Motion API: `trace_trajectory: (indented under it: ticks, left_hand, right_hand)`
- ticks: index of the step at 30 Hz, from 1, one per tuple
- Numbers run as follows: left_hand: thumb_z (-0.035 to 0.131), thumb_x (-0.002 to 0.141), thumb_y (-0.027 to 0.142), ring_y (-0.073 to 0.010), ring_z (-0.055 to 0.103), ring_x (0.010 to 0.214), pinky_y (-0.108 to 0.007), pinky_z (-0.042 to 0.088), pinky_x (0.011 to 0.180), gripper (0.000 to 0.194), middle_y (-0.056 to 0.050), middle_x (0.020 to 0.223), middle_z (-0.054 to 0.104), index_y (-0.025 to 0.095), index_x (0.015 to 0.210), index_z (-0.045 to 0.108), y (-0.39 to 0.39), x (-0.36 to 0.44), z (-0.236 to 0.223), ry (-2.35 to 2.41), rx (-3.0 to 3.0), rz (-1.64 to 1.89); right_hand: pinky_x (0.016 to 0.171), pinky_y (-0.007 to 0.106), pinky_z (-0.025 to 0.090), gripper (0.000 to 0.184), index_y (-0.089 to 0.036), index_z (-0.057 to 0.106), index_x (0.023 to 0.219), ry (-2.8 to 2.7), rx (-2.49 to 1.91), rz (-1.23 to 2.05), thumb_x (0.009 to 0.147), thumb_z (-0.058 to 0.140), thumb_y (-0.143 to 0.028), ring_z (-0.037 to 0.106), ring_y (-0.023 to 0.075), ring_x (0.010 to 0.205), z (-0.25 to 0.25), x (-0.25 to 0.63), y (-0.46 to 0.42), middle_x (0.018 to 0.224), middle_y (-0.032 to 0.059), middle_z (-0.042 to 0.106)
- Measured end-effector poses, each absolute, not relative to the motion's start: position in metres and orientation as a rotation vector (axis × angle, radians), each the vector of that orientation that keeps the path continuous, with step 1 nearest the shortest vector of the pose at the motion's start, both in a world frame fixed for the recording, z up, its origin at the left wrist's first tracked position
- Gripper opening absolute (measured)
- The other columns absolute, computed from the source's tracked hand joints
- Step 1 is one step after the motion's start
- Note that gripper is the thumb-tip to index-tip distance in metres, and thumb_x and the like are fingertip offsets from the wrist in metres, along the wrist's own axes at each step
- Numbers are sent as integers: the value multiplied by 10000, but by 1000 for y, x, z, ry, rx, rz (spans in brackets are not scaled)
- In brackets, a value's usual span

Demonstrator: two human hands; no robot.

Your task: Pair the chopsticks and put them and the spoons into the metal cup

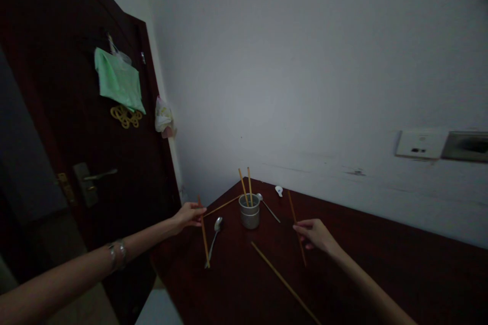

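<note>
My left hand (189,214) pinches a wooden chopstick (205,240) near its upper part, its lower end close to the handle of a metal spoon (215,231). On the right, my right hand (313,233) is closed on another chopstick (293,208), held tilted. Between the hands stands a grey metal cup (250,218) with two chopsticks (249,183) upright in it. One more chopstick (280,277) lies diagonally in front of the cup. Behind my left hand, a chopstick (224,205) lies toward the cup.
A second metal spoon (270,209) lies right of the cup, and a small white spoon (279,191) rests near the wall. The dark red table (358,244) meets the white wall. At left is a dark door (49,111) with a handle (99,174); a socket (421,144) is at right.
</note>
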State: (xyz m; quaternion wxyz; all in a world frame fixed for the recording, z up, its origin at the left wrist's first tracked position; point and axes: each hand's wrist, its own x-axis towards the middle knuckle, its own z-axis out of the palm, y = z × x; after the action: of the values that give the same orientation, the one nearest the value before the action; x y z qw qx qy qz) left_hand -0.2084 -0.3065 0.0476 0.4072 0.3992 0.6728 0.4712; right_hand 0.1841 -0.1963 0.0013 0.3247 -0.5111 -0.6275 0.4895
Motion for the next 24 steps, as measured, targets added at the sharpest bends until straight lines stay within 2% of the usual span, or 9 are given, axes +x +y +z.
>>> trace_trajectory:
  ticks: [3,7,12,16,21,24]
  left_hand:
    - [756,481,368,-103,491,471,-281,495,481,457,48,513,475,124,770,499,-311,-240,15,1906,923,1078]
    - [737,535,318,-107,509,458,-278,503,479,428,55,515,467,134,818,474,-313,-257,-15,1981,915,1010]
    - [688,624,243,-120,532,434,-274,502,463,382,58,507,471,135,898,444,-308,-251,-25,2109,902,892]
    - [627,676,180,-132,542,420,-270,500,431,389,61,508,486,133,977,385,-305,-244,-22,2227,951,795]
    - [620,685,262,-142,557,423,-253,490,410,389,59,505,493,146,969,382,-305,-243,-22,2274,1042,692]
    - [575,707,334,-160,572,455,-265,481,406,398,11,586,543,136,990,378,-306,-245,-16,2318,1118,603]
  right_hand:
    - [350,176,453,89,-116,598,687,-1748,-1529,1124,694,587,-204,547,106,438,-22,193,-174,478,-11,532]
    - [391,193,469,79,-119,596,726,-1900,-1617,982,720,540,-175,593,130,466,-38,193,-162,547,13,590]
    - [407,197,453,91,-105,571,777,-2121,-1651,794,745,514,-169,633,157,519,-36,188,-161,800,110,645]
    - [442,201,453,93,-104,551,811,-2205,-1723,652,745,520,-163,643,168,558,-30,184,-165,852,130,638]
    - [440,194,446,92,-109,540,802,-2236,-1706,597,761,511,-186,647,169,592,-27,182,-170,876,132,630]
    - [400,183,429,120,-106,538,804,-2210,-1700,656,768,508,-216,644,168,598,-29,185,-169,879,137,629]
